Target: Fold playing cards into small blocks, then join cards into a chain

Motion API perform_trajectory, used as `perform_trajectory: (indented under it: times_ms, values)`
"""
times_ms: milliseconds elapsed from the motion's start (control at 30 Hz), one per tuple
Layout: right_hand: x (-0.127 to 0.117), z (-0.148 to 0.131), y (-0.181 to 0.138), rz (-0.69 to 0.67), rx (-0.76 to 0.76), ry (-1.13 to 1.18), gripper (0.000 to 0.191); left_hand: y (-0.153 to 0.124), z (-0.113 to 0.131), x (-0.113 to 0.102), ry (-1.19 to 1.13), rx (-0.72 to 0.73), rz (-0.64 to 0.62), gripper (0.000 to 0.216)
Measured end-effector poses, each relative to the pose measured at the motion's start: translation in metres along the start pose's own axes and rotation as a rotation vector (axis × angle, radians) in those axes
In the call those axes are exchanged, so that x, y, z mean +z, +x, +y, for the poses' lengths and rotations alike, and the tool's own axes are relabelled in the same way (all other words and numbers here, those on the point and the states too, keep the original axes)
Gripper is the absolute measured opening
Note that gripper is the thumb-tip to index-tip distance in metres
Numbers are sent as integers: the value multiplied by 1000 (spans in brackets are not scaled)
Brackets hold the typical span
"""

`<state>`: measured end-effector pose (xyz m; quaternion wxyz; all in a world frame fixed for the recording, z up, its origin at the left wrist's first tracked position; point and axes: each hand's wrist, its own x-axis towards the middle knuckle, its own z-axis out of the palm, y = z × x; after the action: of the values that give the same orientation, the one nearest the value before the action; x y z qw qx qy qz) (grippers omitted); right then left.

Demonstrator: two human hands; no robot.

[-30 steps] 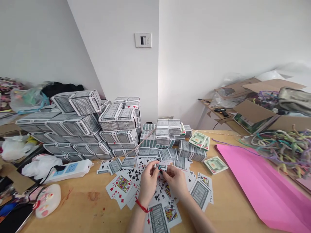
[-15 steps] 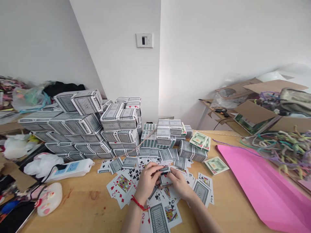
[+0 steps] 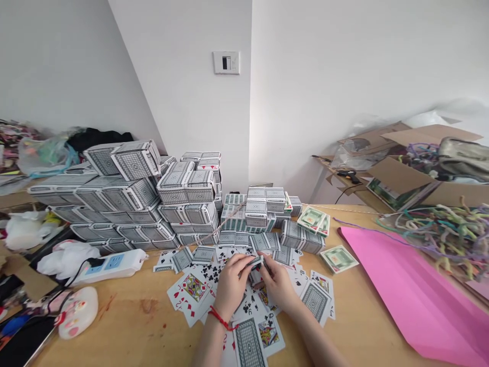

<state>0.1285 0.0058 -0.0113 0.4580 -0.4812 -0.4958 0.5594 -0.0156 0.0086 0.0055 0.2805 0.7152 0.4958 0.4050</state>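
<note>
My left hand [image 3: 234, 278] and my right hand [image 3: 278, 280] meet over a spread of loose playing cards near the middle of the table. Between them they grip folded playing cards [image 3: 256, 262] with a grey patterned back; the fingers hide part of them. A red cord bracelet [image 3: 218, 317] circles my left wrist. Under and around the hands lie loose cards, some face up, such as a jack [image 3: 195, 286] on the left and a queen [image 3: 269, 334] in front. A face-down card [image 3: 249, 341] rests between my forearms.
Stacked blocks made of folded cards [image 3: 126, 196] stand at the back left. Green card boxes [image 3: 339, 259] and a pink sheet [image 3: 412, 295] lie to the right, beside tangled yarn [image 3: 435, 239]. A white power strip [image 3: 110, 265] and a white mouse-shaped object [image 3: 78, 312] are on the left.
My right hand has turned and risen slightly, its fingers now closer around the top of the folded cards. The left hand keeps its grip, and the held cards are tilted more upright.
</note>
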Motion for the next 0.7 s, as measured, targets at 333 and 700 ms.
perform_trajectory:
  times_ms: [333, 700]
  values:
    - [4, -21, -5, -179, 200, 589, 27, 4, -4, 4, -338, -179, 67, 23]
    - [-2, -22, 0, -324, 398, 774, 35, 1, 13, 9, -539, -225, 77, 10]
